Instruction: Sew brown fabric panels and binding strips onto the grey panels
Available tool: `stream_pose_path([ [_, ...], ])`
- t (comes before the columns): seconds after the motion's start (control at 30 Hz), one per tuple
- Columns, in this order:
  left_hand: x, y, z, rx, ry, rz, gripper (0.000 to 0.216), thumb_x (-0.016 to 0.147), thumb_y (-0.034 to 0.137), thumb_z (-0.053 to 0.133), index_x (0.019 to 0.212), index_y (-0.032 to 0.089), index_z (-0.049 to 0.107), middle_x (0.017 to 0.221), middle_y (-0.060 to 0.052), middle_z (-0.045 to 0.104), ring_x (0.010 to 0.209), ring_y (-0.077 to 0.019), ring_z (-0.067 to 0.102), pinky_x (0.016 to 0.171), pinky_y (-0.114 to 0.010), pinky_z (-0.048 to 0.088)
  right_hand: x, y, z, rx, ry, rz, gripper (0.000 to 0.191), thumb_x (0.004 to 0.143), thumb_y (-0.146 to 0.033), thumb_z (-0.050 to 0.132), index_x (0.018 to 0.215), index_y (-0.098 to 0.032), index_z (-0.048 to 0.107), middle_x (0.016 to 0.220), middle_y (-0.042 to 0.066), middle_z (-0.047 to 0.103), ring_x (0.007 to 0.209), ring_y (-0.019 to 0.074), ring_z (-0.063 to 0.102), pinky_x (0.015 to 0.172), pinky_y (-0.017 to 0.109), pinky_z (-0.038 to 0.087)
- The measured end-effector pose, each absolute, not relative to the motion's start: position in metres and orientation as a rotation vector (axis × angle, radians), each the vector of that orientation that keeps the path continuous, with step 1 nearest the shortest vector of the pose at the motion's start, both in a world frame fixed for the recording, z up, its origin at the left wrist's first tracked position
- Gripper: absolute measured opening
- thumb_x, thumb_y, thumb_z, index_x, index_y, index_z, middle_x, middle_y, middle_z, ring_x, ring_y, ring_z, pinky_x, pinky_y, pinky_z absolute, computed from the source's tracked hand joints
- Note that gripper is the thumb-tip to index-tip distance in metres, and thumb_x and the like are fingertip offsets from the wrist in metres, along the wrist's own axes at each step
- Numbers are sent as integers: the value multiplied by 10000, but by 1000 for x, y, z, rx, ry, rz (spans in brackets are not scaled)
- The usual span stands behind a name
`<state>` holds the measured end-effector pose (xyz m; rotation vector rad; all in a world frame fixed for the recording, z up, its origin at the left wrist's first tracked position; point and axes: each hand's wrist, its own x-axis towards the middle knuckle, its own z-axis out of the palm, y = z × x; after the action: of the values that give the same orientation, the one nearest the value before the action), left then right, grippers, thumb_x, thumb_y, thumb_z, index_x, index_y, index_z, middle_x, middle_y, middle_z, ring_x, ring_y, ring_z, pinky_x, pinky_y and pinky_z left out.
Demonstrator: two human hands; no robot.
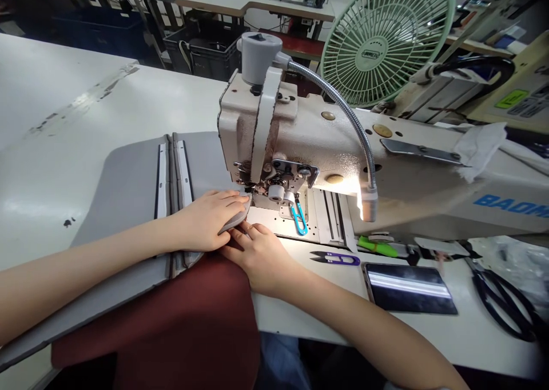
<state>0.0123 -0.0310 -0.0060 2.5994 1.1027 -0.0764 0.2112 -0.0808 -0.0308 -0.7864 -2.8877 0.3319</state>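
A grey padded fabric piece (128,190) with a raised seam and white tape strips lies on the table, reaching under the sewing machine (300,132). My left hand (210,218) rests flat on the fabric's edge beside the presser foot (253,192), fingers stretched out and pressing down. My right hand (257,255) lies just in front of it, fingertips touching the same grey edge from below. A dark red fabric (180,315) hangs over the table's front edge under both hands.
Blue-handled thread snips (337,258), a green marker (377,246), a phone (409,288) and black scissors (501,301) lie on the table at right. A gooseneck lamp (369,202) shines on the needle plate. A green fan (386,35) stands behind the machine.
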Motion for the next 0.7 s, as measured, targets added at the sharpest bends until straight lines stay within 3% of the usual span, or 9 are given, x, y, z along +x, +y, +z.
stream_pose_path([
  [0.27,13,-31,-5,2582,1106,-87,563,768,205,528,1328,154,563,1510,-86,493,1434,-287,393,1199,-457,337,209,-83,-27,-813,-2900,336,458,881,-240,534,1334,-191,584,1344,187,580,1185,346,504,849,411,419],
  [0.57,16,-23,-2,2557,1125,-74,453,782,224,531,1224,186,621,1427,-73,574,1356,-275,489,1149,-431,407,210,-78,-33,-828,-2861,296,475,881,-239,533,1353,-192,576,1356,173,580,1196,339,505,866,404,412],
  [0.7,14,-26,-2,2569,1091,-108,531,772,208,526,1298,176,587,1467,-77,543,1415,-270,434,1191,-424,359,208,-82,-29,-822,-2895,327,465,884,-239,535,1342,-171,578,1362,195,572,1196,341,510,872,409,413],
])
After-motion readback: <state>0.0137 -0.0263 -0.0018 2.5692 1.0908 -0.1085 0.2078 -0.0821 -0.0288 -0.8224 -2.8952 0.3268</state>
